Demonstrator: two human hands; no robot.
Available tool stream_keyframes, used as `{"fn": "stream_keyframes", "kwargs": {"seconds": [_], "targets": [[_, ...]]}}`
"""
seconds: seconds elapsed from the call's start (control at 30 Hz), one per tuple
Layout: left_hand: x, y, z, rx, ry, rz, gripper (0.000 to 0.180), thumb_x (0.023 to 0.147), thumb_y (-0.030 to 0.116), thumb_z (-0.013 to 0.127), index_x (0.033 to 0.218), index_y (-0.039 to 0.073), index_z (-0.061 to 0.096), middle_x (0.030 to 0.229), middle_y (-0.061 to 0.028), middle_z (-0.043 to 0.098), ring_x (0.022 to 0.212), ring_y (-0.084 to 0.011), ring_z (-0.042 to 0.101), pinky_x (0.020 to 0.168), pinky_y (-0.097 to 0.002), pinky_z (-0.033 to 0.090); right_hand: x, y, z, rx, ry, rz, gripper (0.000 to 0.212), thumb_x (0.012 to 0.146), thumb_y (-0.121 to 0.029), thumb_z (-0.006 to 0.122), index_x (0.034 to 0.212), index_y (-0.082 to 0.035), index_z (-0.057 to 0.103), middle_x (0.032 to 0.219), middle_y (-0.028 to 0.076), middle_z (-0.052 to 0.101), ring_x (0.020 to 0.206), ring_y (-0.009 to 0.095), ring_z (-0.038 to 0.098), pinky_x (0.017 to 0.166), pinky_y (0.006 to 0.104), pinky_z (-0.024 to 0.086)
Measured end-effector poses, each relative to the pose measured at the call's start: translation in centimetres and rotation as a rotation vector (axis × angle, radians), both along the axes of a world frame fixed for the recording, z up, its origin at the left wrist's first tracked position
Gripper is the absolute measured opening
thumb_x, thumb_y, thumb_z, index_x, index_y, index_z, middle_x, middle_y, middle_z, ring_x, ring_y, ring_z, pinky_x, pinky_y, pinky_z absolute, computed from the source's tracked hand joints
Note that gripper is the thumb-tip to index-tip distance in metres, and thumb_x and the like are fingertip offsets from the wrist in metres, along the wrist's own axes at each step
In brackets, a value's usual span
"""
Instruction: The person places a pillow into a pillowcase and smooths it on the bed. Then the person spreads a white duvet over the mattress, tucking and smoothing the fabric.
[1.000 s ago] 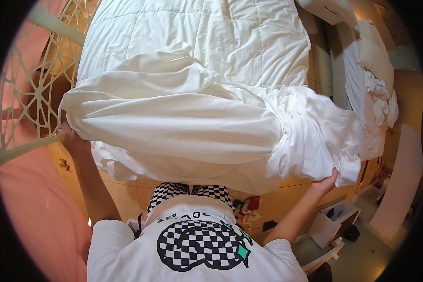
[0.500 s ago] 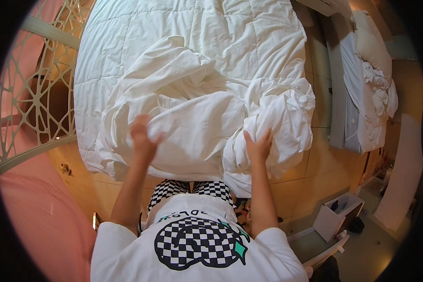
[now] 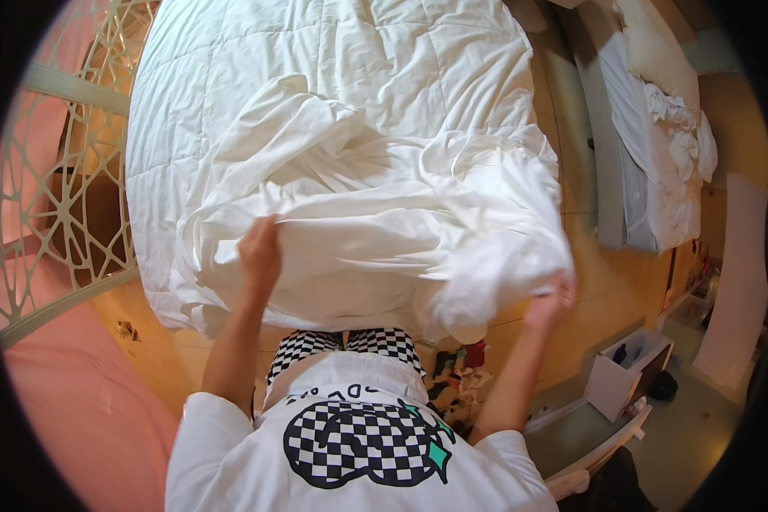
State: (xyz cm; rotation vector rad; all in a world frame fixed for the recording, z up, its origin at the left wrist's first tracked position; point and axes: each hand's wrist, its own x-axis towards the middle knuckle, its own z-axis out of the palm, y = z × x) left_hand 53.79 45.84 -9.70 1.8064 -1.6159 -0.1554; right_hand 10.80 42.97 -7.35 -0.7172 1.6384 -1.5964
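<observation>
A loose white sheet [image 3: 350, 247] lies bunched and creased over the near end of the bed, on top of a white quilted duvet [image 3: 264, 43]. My left hand [image 3: 261, 249] is closed on a fold of the sheet near its left part. Out at the bed's right near corner, my right hand [image 3: 551, 299] grips the sheet's edge and stretches it sideways. Between my hands the cloth is drawn into long folds. Its right part is blurred by motion and hangs beyond the bed's near edge.
A second bed [image 3: 648, 171] with rumpled white bedding stands at the right. On the left is a cut-out lattice screen [image 3: 68, 196] beside pink fabric [image 3: 85, 392]. A white open box [image 3: 627, 367] sits on the floor at the lower right, with small coloured items [image 3: 461, 371] near my legs.
Both hands, open over the sheet before, are now closed on it. My right hand has moved right and nearer, pulling the cloth's right part along. The left has shifted slightly right.
</observation>
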Motion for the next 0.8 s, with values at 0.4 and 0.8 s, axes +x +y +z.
{"fn": "stream_keyframes", "kwargs": {"seconds": [0.4, 0.8], "targets": [[11.2, 8.9, 1.5, 0.123, 0.194, 0.571, 0.018, 0.084, 0.012, 0.043, 0.088, -0.002, 0.053, 0.074, -0.0076, 0.054, 0.067, -0.0143, 0.047, 0.064, -0.0240, 0.039, -4.6, 4.9, -7.6, 0.613, 0.048, -0.267, 0.027, 0.083, -0.017, 0.041, 0.100, 0.002, 0.049, 0.096, 0.013, 0.052, 0.084, 0.020, 0.050, 0.071, 0.0302, 0.041], [10.2, 9.0, 2.9, -0.313, 0.565, 0.736, 0.014, 0.082, 0.011, 0.044, 0.085, -0.001, 0.051, 0.083, -0.0061, 0.052, 0.078, -0.0125, 0.045, 0.074, -0.0235, 0.036, 8.2, -2.1, -9.4, 0.615, 1.379, 0.522, 0.047, 0.063, -0.030, 0.063, 0.098, -0.003, 0.047, 0.104, 0.016, 0.049, 0.094, 0.031, 0.047, 0.077, 0.0398, 0.039]]}}
